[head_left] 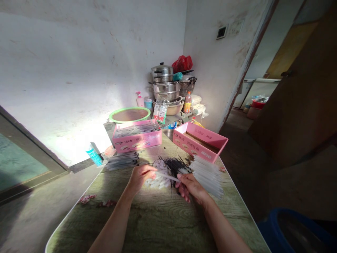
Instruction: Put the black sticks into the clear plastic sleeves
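Note:
Between my two hands is a slim whitish tube [168,176], held at a slight slant over the table. My left hand [141,177] pinches its left end, and my right hand [190,187] grips the right end between thumb and fingers. Just behind the tube lies a heap of short white pieces [160,182], with a pile of thin black sticks [175,165] against it. Many long translucent tubes [207,175] lie side by side to the right of my right hand. Farther left, a row of greyish filled-looking tubes [122,160] rests on the wood-patterned table [158,225].
A pink box [137,142] full of similar tubes stands at the back left; another pink box [200,140] stands back right. Behind them are a green-rimmed round tray [129,115], stacked steel pots [165,90] and a bottle [187,102]. A blue tub [295,232] sits right of the table.

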`<state>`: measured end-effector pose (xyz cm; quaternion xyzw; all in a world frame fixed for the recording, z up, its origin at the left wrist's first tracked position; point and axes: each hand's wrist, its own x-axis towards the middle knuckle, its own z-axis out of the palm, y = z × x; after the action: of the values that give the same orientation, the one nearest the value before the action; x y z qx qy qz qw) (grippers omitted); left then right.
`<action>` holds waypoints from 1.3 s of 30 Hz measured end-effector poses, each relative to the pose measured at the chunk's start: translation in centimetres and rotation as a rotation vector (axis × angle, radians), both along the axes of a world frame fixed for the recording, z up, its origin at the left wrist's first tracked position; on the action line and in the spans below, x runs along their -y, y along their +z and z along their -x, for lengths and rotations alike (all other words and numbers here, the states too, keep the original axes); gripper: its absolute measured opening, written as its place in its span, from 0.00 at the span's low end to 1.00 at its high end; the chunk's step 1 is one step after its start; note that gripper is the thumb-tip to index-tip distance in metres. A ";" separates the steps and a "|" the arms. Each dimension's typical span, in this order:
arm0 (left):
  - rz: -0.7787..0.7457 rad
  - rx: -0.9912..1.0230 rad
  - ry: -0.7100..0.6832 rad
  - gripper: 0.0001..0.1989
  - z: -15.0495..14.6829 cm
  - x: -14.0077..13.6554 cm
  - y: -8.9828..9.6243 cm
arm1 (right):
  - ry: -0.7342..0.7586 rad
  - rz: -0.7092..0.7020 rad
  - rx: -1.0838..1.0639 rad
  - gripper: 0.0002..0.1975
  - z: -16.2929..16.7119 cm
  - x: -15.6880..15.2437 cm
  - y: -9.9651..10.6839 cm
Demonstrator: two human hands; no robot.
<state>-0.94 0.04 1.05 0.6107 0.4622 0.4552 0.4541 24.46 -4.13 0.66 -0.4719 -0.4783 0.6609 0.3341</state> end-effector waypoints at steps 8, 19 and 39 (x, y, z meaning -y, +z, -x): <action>-0.038 -0.026 -0.024 0.06 -0.2 0.2 0.1 | 0.056 0.054 -0.037 0.27 -0.1 0.3 0.5; 0.214 0.044 -0.015 0.08 -0.1 0.3 0.6 | -0.015 -0.473 0.228 0.23 0.1 0.6 1.5; 0.124 0.185 -0.091 0.08 -0.9 0.9 0.8 | 0.148 -0.174 -0.008 0.23 0.8 1.1 1.1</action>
<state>-0.04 -0.85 1.84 0.5572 0.4177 0.4589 0.5518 23.65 -5.25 1.74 -0.4018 -0.5662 0.6416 0.3261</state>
